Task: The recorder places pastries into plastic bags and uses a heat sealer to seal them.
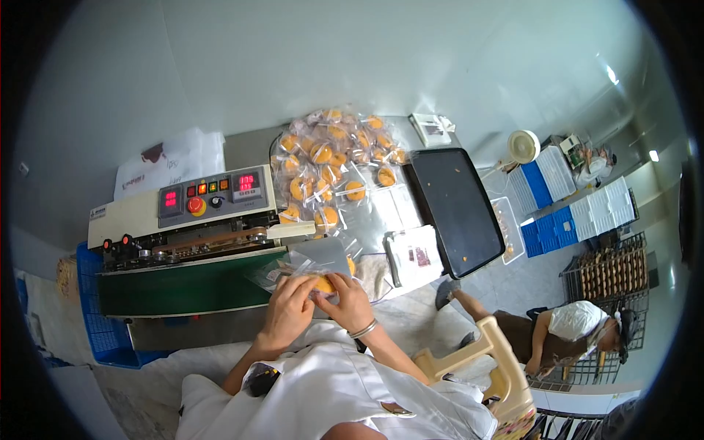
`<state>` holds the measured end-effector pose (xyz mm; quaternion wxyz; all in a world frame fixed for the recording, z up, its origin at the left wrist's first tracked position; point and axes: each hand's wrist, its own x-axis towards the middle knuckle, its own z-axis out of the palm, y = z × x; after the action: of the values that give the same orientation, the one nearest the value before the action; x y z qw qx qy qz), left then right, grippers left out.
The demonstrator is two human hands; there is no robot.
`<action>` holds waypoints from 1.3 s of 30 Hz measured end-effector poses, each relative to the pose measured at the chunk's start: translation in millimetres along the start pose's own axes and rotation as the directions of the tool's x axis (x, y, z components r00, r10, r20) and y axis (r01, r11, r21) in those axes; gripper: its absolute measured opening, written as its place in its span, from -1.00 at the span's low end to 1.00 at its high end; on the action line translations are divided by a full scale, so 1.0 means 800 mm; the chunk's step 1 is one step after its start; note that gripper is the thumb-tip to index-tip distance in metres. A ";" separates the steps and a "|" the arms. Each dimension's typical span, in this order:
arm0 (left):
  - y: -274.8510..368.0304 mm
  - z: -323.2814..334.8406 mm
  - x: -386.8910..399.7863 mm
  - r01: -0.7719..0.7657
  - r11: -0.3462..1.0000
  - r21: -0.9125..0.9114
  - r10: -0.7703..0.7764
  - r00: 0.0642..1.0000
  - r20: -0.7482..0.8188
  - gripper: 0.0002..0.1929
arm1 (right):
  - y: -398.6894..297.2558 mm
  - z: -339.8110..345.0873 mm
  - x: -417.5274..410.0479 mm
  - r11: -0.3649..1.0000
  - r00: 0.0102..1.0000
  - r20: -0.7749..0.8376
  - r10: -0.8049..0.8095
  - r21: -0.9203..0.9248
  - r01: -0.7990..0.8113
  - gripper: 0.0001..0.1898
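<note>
Between my two hands is a clear plastic bag point(269, 274) with a round orange-yellow baked item point(324, 284) in it. My left hand point(290, 309) pinches the bag from the left, and my right hand point(347, 303), with a bangle at the wrist, grips the item from the right. They work just above the right end of a green conveyor belt point(192, 289), which belongs to a band sealing machine point(132, 220) with lit red displays. Beyond the hands, many bagged baked items point(330, 165) are heaped on a metal table point(379, 212). My fingers partly hide the item.
A black baking tray point(456, 209) with crumbs lies to the right. Beside it are a stack of printed bags point(416, 256) and a cloth point(375, 276). A blue crate point(104, 330) stands below the belt's left end. A beige chair point(489, 357) and another person point(561, 330) are at right.
</note>
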<state>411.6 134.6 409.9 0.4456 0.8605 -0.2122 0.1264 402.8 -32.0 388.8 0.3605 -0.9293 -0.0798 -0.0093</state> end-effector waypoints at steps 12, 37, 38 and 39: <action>-0.003 -0.034 0.009 0.367 0.638 -0.677 -0.417 0.904 0.096 -0.71 | 0.045 -0.023 0.011 0.737 0.963 -0.270 0.002 0.651 0.181 -0.53; -0.171 0.108 -0.001 0.476 0.429 -0.768 -0.818 0.566 -0.106 -0.71 | 0.127 0.120 0.111 0.875 0.967 -0.089 0.239 0.452 -0.175 -0.79; -0.175 0.107 0.003 0.481 0.423 -0.768 -0.824 0.557 -0.105 -0.71 | 0.135 0.116 0.117 0.858 0.948 -0.149 0.280 0.482 -0.178 -0.79; -0.179 0.107 0.007 0.440 0.336 -0.833 -0.846 0.530 -0.061 -0.72 | 0.143 0.112 0.121 0.840 0.924 -0.207 0.322 0.512 -0.178 -0.78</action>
<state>487.2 136.3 261.3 0.7976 0.5457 0.2530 0.0464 512.3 -41.4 253.1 0.5870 -0.8003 0.0961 -0.0751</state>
